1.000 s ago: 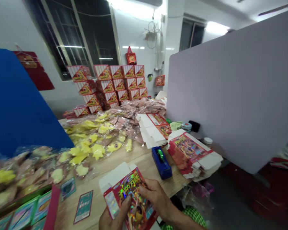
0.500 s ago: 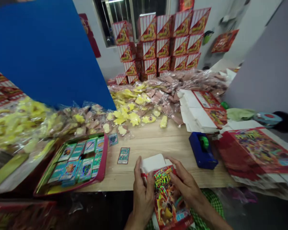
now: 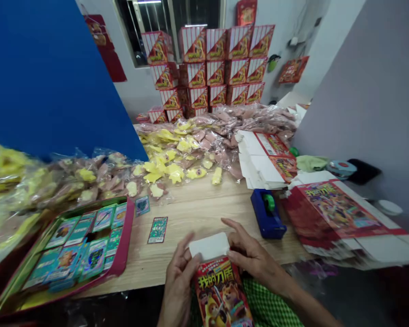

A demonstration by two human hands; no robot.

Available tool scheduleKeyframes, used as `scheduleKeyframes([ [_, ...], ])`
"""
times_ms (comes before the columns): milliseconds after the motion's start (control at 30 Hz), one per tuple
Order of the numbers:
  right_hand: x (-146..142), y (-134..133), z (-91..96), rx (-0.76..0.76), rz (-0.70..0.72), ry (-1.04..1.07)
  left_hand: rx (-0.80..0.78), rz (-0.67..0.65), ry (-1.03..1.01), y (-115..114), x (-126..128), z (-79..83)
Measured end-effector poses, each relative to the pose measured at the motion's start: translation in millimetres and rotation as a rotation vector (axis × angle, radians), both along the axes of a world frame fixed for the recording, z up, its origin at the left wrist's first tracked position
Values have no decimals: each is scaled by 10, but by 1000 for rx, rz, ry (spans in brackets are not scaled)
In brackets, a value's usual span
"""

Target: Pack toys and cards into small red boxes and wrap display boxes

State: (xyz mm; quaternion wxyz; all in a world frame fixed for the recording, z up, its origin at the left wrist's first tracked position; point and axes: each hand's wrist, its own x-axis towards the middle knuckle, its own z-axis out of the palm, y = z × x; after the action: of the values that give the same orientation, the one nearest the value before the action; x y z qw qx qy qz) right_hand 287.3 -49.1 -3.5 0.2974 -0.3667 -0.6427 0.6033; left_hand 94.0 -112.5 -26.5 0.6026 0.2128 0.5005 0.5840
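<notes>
A red printed cardboard box (image 3: 221, 290) with a picture of cartoon animals is held upright low in front of me, its white top flap (image 3: 209, 246) raised. Along its left edge, my left hand (image 3: 179, 277) is closed on it, thumb at the upper corner. At the upper right corner, my right hand (image 3: 252, 254) grips near the flap with thumb and bent fingers, while the index finger points outward. A teal card (image 3: 157, 230) lies on the table beyond my left hand, and another small card (image 3: 142, 205) is beside the tin.
An open tin (image 3: 129, 236) of cards stands left. A blue tape dispenser (image 3: 267, 218) sits right, beside flattened boxes (image 3: 347, 206) and white-and-red cartons (image 3: 262, 159). Bagged yellow and pink pieces (image 3: 173, 170) line the back. Stacked boxes (image 3: 197, 75) and a blue panel (image 3: 54, 81) stand behind.
The view has shifted right. The box has turned more upright, its flap now standing straight. My right hand has moved from the box's front to the flap's corner, its index finger stretched out.
</notes>
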Motion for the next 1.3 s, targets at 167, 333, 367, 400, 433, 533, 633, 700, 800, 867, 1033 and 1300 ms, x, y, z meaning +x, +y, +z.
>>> scheduleKeyframes([
  [167, 20, -68, 5, 349, -13, -234, 19, -136, 245, 1, -185, -63],
  [333, 31, -70, 243, 310, 84, -373, -54, -147, 211, -31, -203, -26],
  [367, 29, -58, 306, 286, 92, -383, -78, -155, 177, -34, -196, 11],
  [400, 24, -45, 364, 267, 105, -383, -81, -167, 144, -40, -188, 52],
  [433, 18, -34, 414, 251, 117, -380, -69, -188, 112, -47, -181, 93],
  [533, -11, -16, 486, 252, 137, -386, -35, -217, 80, -75, -151, 181],
  [633, -41, -6, 459, 288, 134, -416, -60, -174, 138, -76, -114, 193],
  [700, -48, 15, 431, 241, 143, -415, -68, -175, 184, -51, -100, 179],
  [800, -44, 64, 426, 83, 98, -387, -58, -197, 219, 4, -106, 167],
  [867, -50, 94, 437, 29, 49, -393, -43, -199, 219, 43, -125, 163],
  [1033, -118, 83, 393, 140, 18, -504, -56, -212, 161, 96, -173, 143],
  [1300, -133, 100, 358, 128, 66, -524, -86, -303, 48, 141, -235, 88],
])
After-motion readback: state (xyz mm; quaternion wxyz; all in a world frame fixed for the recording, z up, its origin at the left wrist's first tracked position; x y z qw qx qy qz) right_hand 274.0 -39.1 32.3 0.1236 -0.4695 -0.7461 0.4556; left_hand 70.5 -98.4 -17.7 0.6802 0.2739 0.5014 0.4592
